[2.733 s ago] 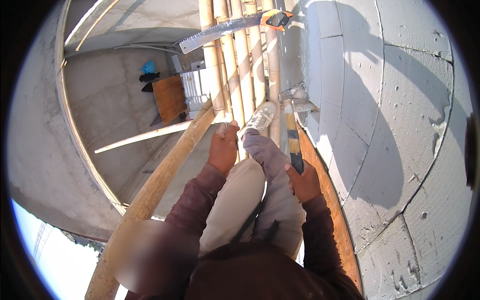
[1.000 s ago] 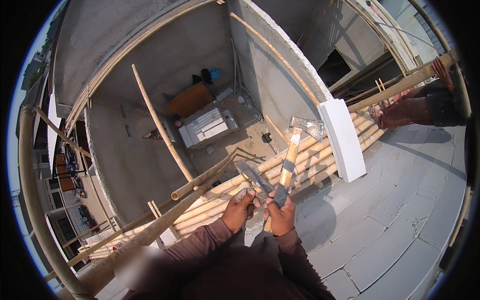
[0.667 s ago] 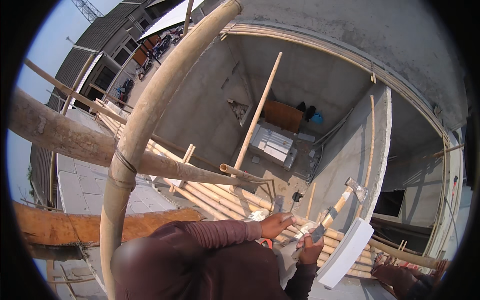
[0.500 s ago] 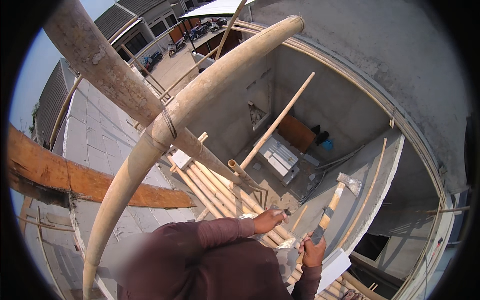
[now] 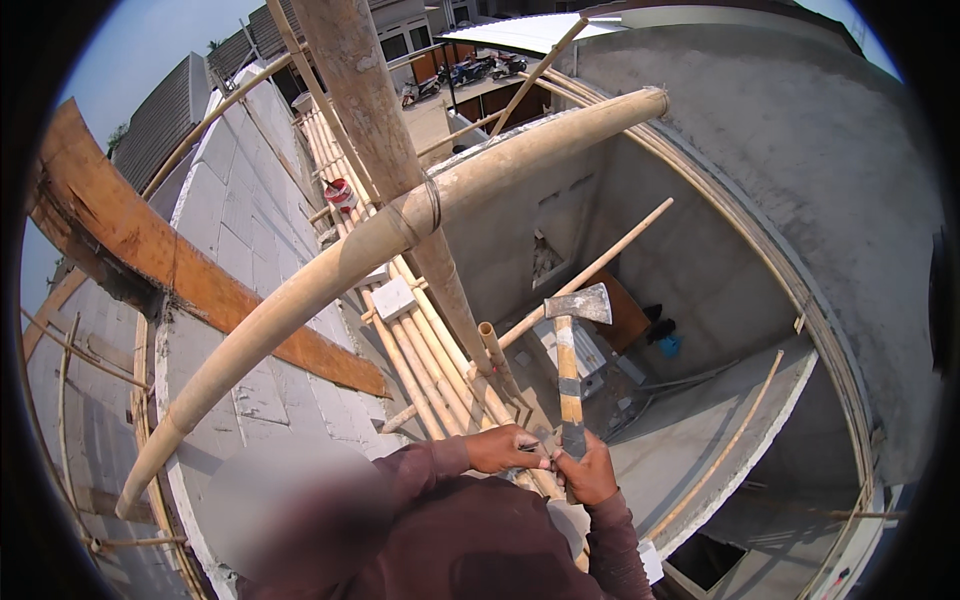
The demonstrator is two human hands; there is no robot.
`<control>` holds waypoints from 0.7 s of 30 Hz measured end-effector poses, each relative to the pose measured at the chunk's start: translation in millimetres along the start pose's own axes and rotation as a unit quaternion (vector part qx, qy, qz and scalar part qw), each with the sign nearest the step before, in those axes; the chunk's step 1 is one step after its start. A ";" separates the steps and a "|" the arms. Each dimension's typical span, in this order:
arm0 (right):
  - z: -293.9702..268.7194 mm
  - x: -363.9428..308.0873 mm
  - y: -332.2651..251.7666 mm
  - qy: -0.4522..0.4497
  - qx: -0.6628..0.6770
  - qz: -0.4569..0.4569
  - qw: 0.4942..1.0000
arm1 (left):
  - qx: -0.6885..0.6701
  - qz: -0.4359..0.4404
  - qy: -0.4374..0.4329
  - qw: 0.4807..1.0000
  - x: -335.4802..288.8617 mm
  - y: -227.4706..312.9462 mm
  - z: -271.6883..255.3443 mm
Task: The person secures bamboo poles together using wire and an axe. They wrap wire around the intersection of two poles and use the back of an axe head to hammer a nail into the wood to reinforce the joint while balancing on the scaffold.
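My right hand (image 5: 592, 472) is closed round the lower handle of a hatchet (image 5: 568, 360). Its wooden handle has dark tape wraps, and the worn grey metal head points up and away from me. Close beside it, my left hand (image 5: 505, 449) is closed in a pinch on something small and dark that I cannot make out. The fingertips of both hands meet or nearly meet in front of my chest. Below them runs a platform of bamboo poles (image 5: 430, 375), partly hidden by my arms and dark sleeves.
A thick bamboo pole (image 5: 300, 300) crosses before me, wire-tied to an upright post (image 5: 360, 90). A white block (image 5: 394, 297) and a red-and-white bucket (image 5: 341, 194) rest on the poles. An orange-brown board (image 5: 200, 270) lies left. A deep walled room drops away at right.
My right hand has brought the hatchet up and left, its head now more upright. The hands have come together. My view has turned, bringing the bucket into sight.
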State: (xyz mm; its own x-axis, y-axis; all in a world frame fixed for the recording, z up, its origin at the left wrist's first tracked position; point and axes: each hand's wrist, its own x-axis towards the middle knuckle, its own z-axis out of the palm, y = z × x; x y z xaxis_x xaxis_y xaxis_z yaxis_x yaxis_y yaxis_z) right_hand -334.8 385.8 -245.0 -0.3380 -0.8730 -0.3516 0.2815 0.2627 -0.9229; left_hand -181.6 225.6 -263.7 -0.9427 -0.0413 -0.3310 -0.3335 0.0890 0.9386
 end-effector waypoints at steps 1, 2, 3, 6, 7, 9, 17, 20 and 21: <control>5.8 3.5 2.3 0.022 -0.022 -0.029 0.999 | -0.042 -0.026 0.022 0.999 -4.4 -1.6 -6.9; 11.8 7.5 2.8 0.042 -0.046 -0.055 0.997 | -0.088 -0.051 0.045 0.994 -9.4 -4.4 -13.0; 15.5 10.2 2.9 0.068 -0.068 -0.081 0.992 | -0.132 -0.078 0.062 0.986 -12.4 12.5 -22.5; 31.2 16.5 -9.7 0.160 -0.066 -0.198 0.965 | -0.441 0.020 0.160 0.883 -31.4 64.9 -59.0; 34.9 19.2 -12.4 0.189 -0.067 -0.240 0.950 | -0.459 0.074 0.191 0.864 -31.8 82.5 -73.0; 44.6 24.6 -20.0 0.193 -0.020 -0.295 0.936 | -0.502 0.150 0.237 0.818 -30.9 112.6 -99.4; 90.6 22.7 -76.7 0.147 0.182 -0.372 0.898 | -0.515 0.259 0.232 0.784 -42.1 145.5 -148.4; 99.9 23.3 -68.0 0.152 0.049 -0.365 0.917 | -0.515 0.260 0.220 0.786 -44.9 145.5 -152.4; 103.9 26.2 -65.3 0.157 -0.018 -0.379 0.912 | -0.521 0.255 0.212 0.786 -45.4 144.6 -153.1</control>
State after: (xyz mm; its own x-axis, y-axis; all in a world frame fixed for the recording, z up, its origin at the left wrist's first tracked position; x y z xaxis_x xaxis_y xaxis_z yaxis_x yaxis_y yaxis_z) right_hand -268.8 303.1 -177.6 -0.6643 -0.6506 0.3680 -0.1684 -0.3494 -0.9217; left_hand -185.6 88.1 -98.0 -0.7894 -0.6131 -0.0308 0.4845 -0.6531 0.5820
